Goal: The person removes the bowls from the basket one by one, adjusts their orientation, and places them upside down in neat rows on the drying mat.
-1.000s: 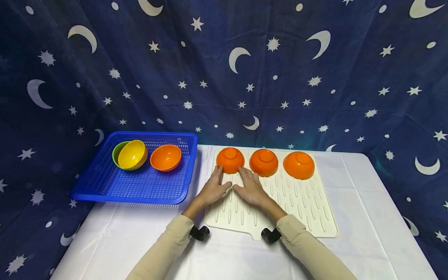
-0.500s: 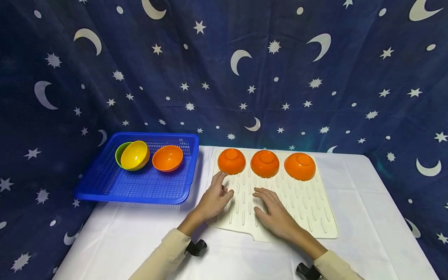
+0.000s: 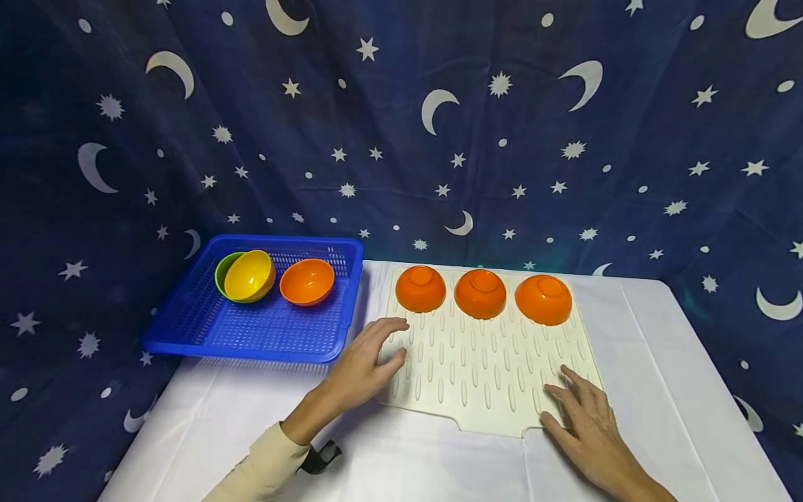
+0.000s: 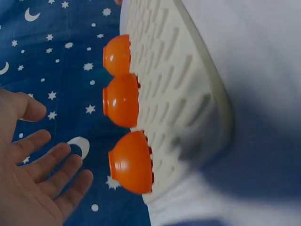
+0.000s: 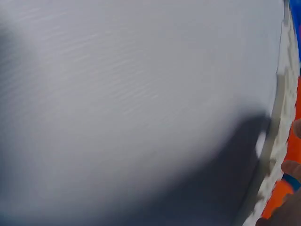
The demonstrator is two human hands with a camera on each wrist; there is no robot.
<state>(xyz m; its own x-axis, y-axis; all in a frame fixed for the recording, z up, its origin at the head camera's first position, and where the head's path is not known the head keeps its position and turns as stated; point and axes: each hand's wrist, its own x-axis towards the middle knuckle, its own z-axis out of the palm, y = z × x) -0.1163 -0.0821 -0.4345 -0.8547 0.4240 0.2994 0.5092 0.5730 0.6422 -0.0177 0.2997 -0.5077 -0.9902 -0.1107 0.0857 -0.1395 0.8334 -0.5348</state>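
Note:
Three orange bowls stand upside down in a row along the back of a cream ridged drying mat (image 3: 477,369): a left bowl (image 3: 421,289), a middle bowl (image 3: 480,294) and a right bowl (image 3: 544,300). My left hand (image 3: 366,362) hovers by the mat's left edge, fingers loosely spread and holding nothing; the left wrist view also shows its bare palm. Over the mat's front right corner is my right hand (image 3: 586,429), its fingers apart and nothing in them. Only a few fingertips (image 5: 291,168) of it show in the right wrist view.
A blue plastic basket (image 3: 251,348) stands at the left of the white-covered table (image 3: 408,460). Inside it, a yellow bowl (image 3: 250,276) leans in a green bowl (image 3: 222,275), beside another orange bowl (image 3: 307,282). A dark blue curtain (image 3: 389,104) with moons and stars hangs behind.
Both hands have drawn back from the left bowl on the mat. My right hand has swung to the right and nearer; my left has moved a little left and nearer. The bowls keep their places.

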